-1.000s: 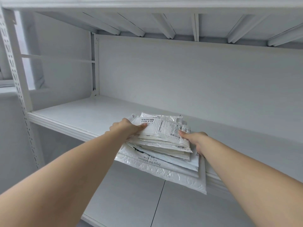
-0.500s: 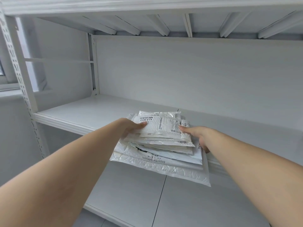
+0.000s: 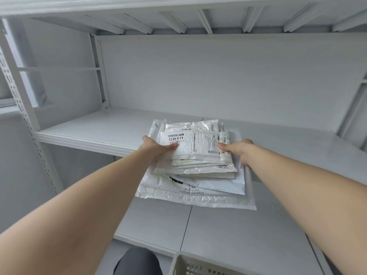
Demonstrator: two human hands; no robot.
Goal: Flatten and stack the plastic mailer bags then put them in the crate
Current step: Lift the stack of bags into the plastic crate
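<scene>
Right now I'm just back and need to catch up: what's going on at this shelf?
A person grips a stack of plastic mailer bags by its sides, left hand on the left edge, right hand on the right. The stack juts out past the front edge of the shelf. A crate shows below at the bottom of the view; the bags are not yet in it.

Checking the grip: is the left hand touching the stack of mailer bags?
Touching. Head view shows the left hand, thumb lying on the stack of mailer bags.
</scene>
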